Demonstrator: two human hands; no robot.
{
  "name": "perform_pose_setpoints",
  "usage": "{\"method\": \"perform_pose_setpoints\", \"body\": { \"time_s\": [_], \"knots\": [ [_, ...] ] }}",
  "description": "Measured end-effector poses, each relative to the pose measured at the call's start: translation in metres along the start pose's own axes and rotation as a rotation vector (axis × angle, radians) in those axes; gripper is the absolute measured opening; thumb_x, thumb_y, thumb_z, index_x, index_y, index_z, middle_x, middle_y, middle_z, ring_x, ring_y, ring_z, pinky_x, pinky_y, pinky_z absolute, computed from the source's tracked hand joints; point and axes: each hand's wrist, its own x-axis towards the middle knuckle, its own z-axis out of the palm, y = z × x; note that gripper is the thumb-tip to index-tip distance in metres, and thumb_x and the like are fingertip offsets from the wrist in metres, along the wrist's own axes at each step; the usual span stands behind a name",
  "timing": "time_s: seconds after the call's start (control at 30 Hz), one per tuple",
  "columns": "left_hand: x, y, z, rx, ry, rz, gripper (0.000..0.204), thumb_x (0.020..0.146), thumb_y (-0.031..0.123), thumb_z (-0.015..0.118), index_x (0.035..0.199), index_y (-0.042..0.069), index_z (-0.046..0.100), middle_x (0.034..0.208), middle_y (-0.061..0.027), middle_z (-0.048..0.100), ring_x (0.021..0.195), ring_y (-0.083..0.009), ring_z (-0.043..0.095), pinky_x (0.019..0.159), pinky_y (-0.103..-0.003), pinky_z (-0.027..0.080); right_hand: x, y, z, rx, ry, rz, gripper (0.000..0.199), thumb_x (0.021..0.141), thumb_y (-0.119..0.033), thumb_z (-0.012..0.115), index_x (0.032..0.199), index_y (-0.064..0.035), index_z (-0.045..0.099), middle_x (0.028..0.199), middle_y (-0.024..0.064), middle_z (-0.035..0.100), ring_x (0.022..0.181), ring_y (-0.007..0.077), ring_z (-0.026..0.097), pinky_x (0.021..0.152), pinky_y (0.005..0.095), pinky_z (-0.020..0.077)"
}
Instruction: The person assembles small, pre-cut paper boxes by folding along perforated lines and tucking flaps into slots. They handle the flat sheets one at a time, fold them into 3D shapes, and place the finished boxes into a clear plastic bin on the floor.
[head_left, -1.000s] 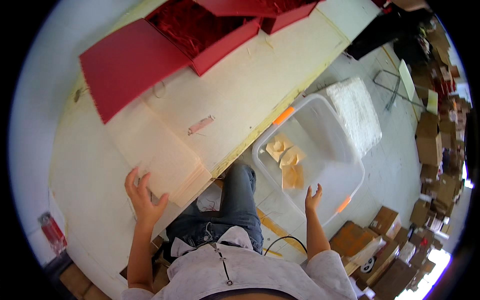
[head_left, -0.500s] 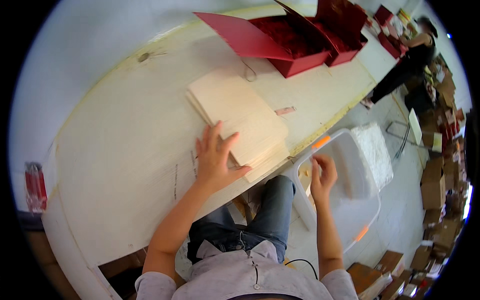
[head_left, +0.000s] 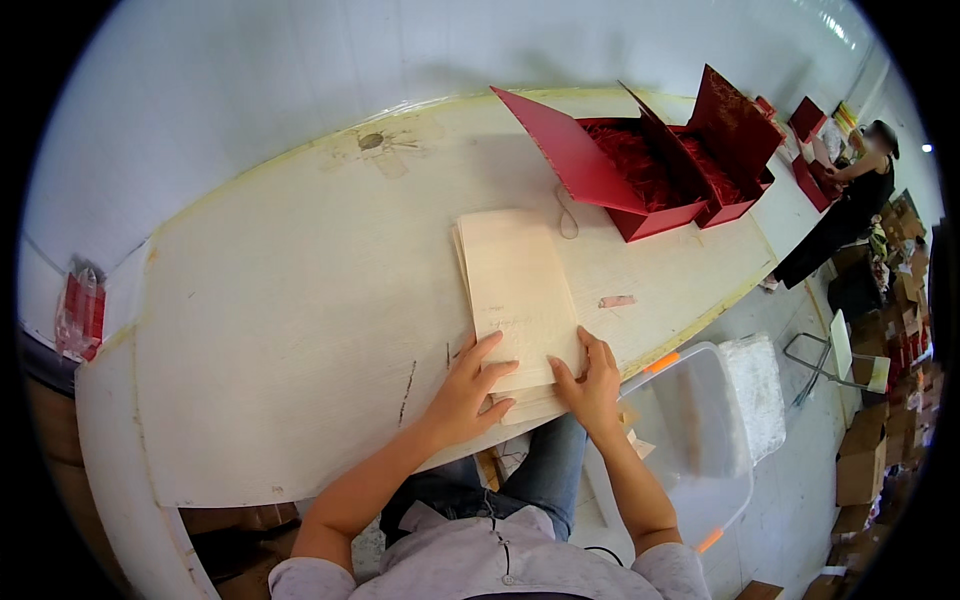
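A stack of pale cream flat pieces (head_left: 525, 290), thin and long, lies on the white table near its front edge; whether they are paper or thin board I cannot tell. Faint marks show on the top piece. At the stack's near left side rests my left hand (head_left: 466, 398), fingers spread and their tips on the top piece. My right hand (head_left: 592, 388) is at the near right side, thumb over the top and fingers stretched along the edge. Neither hand is wrapped round anything. The lower pieces stick out a little toward me.
Two open red boxes (head_left: 655, 215) with red shredded filling stand at the back right. A clear plastic bin with orange handles (head_left: 665, 362) is beside the table's front edge. A wrapped red pack (head_left: 80, 315) lies far left. A person (head_left: 860, 190) works farther off.
My right hand has come from above the clear bin to the stack's right side. My left hand stays at the stack's left. The head view has shifted, so the table appears lower.
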Motion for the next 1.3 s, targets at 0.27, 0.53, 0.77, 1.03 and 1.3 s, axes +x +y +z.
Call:
{"method": "perform_pose_setpoints", "body": {
  "time_s": [0.27,0.53,0.77,1.03,1.3],
  "knots": [
    [-0.044,-0.003,-0.038,0.160,0.077,-0.174,0.057,0.063,0.019,0.078,0.113,0.011,0.052,0.137,-0.0189,0.030,0.128,-0.0435,0.025,0.102,-0.050,0.027,-0.026,-0.042,0.056,0.095,-0.038,-0.202,0.058,0.067,-0.014,0.075,0.115,0.0072,0.049,0.093,0.0190,0.055,0.082,0.0306,0.055,0.069,0.0343,0.0460],
    [-0.134,-0.038,-0.131,0.024,0.335,-0.291,0.028,0.068,0.015,0.070,0.093,0.005,0.061,0.129,-0.0192,0.044,0.126,-0.0433,0.030,0.103,-0.050,0.026,-0.053,-0.109,0.134,0.262,-0.340,-0.338,0.059,0.067,-0.016,0.075,0.116,0.0053,0.047,0.092,0.0170,0.055,0.086,0.0312,0.053,0.072,0.0374,0.0455],
    [-0.206,-0.063,-0.198,-0.177,0.572,-0.506,0.012,0.079,0.007,0.058,0.088,0.001,0.062,0.121,-0.0157,0.053,0.116,-0.0298,0.047,0.101,-0.043,0.030,-0.079,-0.155,0.177,0.442,-0.558,-0.509,0.051,0.073,-0.014,0.070,0.115,0.0035,0.048,0.102,0.0185,0.055,0.092,0.0314,0.055,0.080,0.0366,0.0464],
    [-0.166,-0.047,-0.219,0.216,0.539,-0.936,0.051,0.071,0.017,0.072,0.115,0.003,0.050,0.112,-0.0125,0.052,0.105,-0.0270,0.051,0.089,-0.040,0.042,-0.042,-0.139,0.169,0.514,-0.665,-0.413,0.041,0.073,0.000,0.064,0.113,-0.0024,0.052,0.106,0.0141,0.052,0.084,0.0208,0.059,0.068,0.0290,0.0497],
    [-0.131,-0.010,-0.203,0.796,0.469,-0.767,0.044,0.073,0.011,0.070,0.110,0.000,0.048,0.108,-0.0114,0.052,0.101,-0.0214,0.050,0.089,-0.033,0.040,-0.022,-0.136,0.159,0.613,-0.726,-0.302,0.039,0.077,-0.001,0.063,0.114,-0.0010,0.052,0.113,0.0129,0.050,0.086,0.0183,0.057,0.070,0.0284,0.0481]
  ]
}}
